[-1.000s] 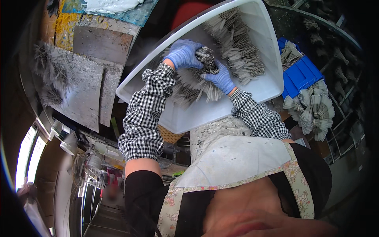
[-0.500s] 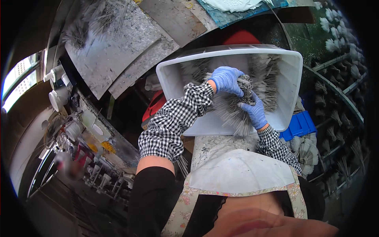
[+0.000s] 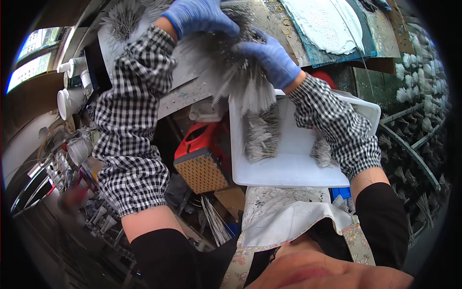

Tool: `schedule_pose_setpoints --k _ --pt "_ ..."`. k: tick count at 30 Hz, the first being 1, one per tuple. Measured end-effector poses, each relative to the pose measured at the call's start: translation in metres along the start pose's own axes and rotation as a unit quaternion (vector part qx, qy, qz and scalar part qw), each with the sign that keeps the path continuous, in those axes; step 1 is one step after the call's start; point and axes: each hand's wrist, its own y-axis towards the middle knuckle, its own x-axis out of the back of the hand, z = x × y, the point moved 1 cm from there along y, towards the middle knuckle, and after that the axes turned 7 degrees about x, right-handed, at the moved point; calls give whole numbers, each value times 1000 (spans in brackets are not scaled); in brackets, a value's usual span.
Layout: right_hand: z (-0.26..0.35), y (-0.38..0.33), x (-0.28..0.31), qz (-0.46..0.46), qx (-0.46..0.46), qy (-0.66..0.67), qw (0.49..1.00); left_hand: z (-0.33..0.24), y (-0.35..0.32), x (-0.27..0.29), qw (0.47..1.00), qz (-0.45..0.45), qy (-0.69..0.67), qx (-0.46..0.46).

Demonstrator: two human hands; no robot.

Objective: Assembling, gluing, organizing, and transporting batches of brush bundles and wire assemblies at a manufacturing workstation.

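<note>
A loose bundle of thin grey-white bristly wire stems (image 3: 240,84) is lifted over the table's near edge, its pale ends fanned downward and blurred by motion. My left hand (image 3: 204,20), in a blue knitted glove, wraps the bundle from the upper left. From the right, my right hand (image 3: 273,58), gloved alike, presses its fingers and thumb into the same bundle. Below and to the right is a white plastic bin (image 3: 301,177). Inside it a stack of similar stems (image 3: 262,137) lies left of centre, and a smaller tuft (image 3: 323,153) shows beside my right sleeve.
Another bristly bundle (image 3: 121,24) rests on the stained grey table (image 3: 185,98). A blue board bearing white paste (image 3: 332,29) lies farther right. A red box with a patterned panel (image 3: 199,166) stands left of the bin. Racks of pale tufts (image 3: 416,79) line the right side.
Both hands have carried the bundle up out of the bin and leftward over the table edge. The view has shifted, so the bin now appears lower, with more of its inside showing.
</note>
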Motion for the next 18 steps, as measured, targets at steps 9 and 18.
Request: schedule_pose_setpoints --k 9,18 --pt "-84 211 -14 -262 86 -187 943 108 115 7 981 -121 78 128" --pt "-49 263 -82 -294 5 -390 873 161 118 56 978 -39 202 -36"
